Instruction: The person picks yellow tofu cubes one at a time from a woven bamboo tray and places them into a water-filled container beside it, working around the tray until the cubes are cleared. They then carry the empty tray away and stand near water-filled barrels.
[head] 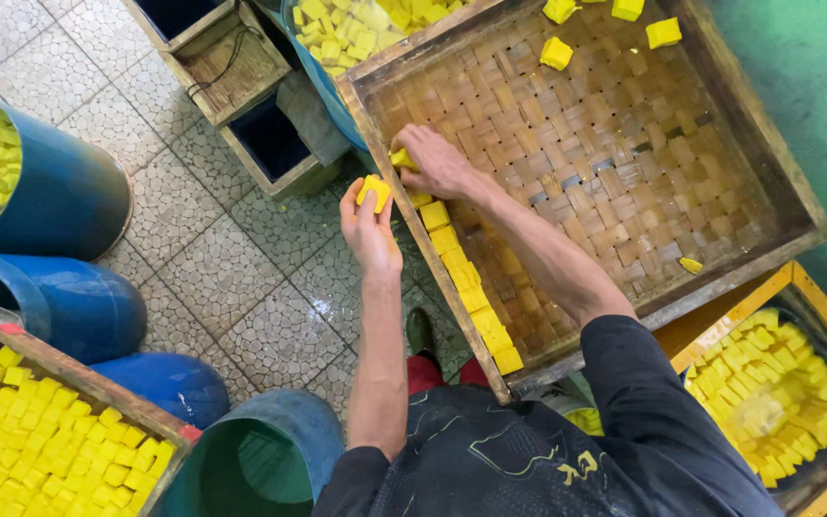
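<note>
From the head view, looking straight down: the left hand [371, 230] is raised over the tiled floor [241, 278], fingers closed around 1 yellow cube [374, 191] pinched at its sides; the right hand [437, 161] reaches into the woven bamboo tray [720, 144], fingertips pressed onto another yellow piece [400, 158] at the head of the row of yellow cubes [471, 287] that runs along the tray's near-left rim — each block touching the next. A few loose cubes [605, 24] lie at the tray's far side, well apart from the row. Around the person stand blue barrels [59, 201], 1 heaped with the same yellow blocks, plus a wooden crate of cubes [40, 440] at lower left and another crate [777, 393] at lower right (both packed tight).

The cubes look light, soft and probably crumbly or damp — likely to dent or break under a hard squeeze; best taken gently by 2 opposite flat faces, not by corners.
</note>
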The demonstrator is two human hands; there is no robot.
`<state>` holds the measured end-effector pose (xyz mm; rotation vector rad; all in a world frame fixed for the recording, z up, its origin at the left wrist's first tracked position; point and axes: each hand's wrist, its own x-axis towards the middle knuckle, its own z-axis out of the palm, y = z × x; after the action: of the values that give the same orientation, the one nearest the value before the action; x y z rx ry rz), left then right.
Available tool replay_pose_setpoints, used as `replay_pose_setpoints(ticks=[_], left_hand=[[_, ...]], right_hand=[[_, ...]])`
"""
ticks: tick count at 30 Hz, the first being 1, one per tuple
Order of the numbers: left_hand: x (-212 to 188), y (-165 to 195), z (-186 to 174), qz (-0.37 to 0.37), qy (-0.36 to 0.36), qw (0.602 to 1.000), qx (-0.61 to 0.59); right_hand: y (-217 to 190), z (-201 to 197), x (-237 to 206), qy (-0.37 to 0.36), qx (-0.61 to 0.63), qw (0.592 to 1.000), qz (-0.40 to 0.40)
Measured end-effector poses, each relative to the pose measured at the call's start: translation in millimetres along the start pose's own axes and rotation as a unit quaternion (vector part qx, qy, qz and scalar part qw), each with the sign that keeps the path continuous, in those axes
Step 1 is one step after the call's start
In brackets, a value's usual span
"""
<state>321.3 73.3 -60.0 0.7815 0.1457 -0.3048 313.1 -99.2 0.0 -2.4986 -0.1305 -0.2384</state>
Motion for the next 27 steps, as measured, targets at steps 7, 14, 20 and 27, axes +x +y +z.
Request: replay_pose_setpoints(ticks=[7,14,20,27], left_hand=[[7,-18,10,-0.054,0.082,0.978,-0.186],[-27,7,28,-0.154,0.074,0.927,-0.333],[-56,23,37,-0.141,-0.05,0.891,-0.428],[-48,15,17,-0.158,-0.042,0.888,-0.429]], right_hand=[[-17,-5,-18,0.03,0.233,0.972,0.001],[17,12,-39,0.093,-0.108,0.99,-0.004],[26,22,-53,0.038,-0.011,0.999,-0.01],[22,11,-69,-0.028,0.103,0.994,0.035]])
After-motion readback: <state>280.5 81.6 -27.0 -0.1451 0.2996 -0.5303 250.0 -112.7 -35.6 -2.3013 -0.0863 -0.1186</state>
